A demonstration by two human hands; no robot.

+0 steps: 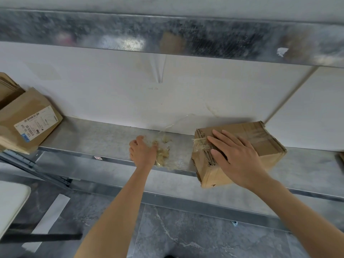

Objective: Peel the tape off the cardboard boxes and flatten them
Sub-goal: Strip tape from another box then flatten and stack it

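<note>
Clutching a crumpled wad of clear tape [163,152] flecked with brown fibres, left grip [143,151] curled round it on the mottled galvanised shelf [93,138], right grip [236,155] spread flat, fingers straight, atop the squat corrugated cardboard box [257,135] just beside

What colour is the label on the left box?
The label is white with black print and a blue patch; head view.
</note>
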